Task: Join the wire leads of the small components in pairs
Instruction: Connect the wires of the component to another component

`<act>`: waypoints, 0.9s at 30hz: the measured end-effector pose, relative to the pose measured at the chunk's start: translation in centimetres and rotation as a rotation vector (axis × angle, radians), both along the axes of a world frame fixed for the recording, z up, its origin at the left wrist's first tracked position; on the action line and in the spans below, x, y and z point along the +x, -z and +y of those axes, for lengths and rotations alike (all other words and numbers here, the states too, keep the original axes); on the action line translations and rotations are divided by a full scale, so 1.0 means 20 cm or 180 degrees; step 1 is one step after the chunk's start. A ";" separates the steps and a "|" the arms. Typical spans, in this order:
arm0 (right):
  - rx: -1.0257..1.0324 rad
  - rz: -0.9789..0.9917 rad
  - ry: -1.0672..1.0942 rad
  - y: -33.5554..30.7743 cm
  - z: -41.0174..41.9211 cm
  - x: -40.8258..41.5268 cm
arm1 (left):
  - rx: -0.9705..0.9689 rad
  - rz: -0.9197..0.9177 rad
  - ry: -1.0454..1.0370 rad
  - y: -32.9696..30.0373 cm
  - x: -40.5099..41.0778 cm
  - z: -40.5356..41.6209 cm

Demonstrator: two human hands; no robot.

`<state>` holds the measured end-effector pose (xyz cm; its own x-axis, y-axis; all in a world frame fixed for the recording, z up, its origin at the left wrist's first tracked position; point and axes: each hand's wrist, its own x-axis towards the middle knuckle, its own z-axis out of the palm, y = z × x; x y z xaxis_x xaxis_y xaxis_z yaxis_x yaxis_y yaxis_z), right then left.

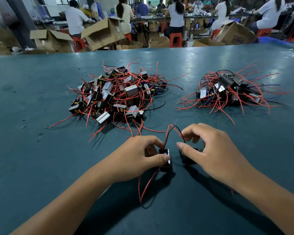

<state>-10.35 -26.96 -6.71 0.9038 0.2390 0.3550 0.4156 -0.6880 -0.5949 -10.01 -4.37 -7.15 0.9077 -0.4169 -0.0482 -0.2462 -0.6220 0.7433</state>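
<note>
My left hand (139, 155) grips a small black block component (165, 164) between thumb and fingers, low in the middle of the view. My right hand (209, 150) holds a second black component (185, 157) under its palm, thumb and forefinger close around its leads. Red and black leads (172, 131) rise from both components and cross just above and between the hands. More red leads (146, 185) trail from the left component toward me. A large pile of loose components (115, 94) lies ahead left. A smaller pile (227, 89) lies ahead right.
The work surface is a dark green table (41, 150) whose far edge runs across the upper view. Beyond it are open cardboard boxes (100, 34), red stools (176, 39) and several seated people at benches.
</note>
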 end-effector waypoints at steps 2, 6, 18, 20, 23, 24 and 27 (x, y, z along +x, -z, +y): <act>0.0221 -0.0107 0.0014 -0.01 0.02 -0.01 | -0.0090 0.0018 0.0106 0.00 0.00 -0.01; 0.0546 -0.0208 0.0051 -0.02 0.05 -0.02 | -0.0182 0.0038 0.0241 0.02 -0.02 -0.05; 0.0740 -0.0178 -0.0135 -0.03 0.03 -0.04 | -0.0229 0.0100 0.0379 0.01 -0.03 -0.06; 0.0668 -0.0204 -0.0094 -0.03 0.04 -0.04 | -0.0180 0.0025 0.0407 0.01 -0.03 -0.06; 0.0414 -0.0231 0.0047 -0.02 0.05 -0.03 | -0.0103 -0.0108 0.0481 0.02 -0.04 -0.07; 0.0333 -0.0254 0.0072 -0.01 0.05 -0.03 | -0.0097 -0.0128 0.0484 0.03 -0.05 -0.08; 0.0280 -0.0298 0.0070 -0.02 0.03 -0.02 | -0.0092 -0.0153 0.0452 0.03 -0.04 -0.07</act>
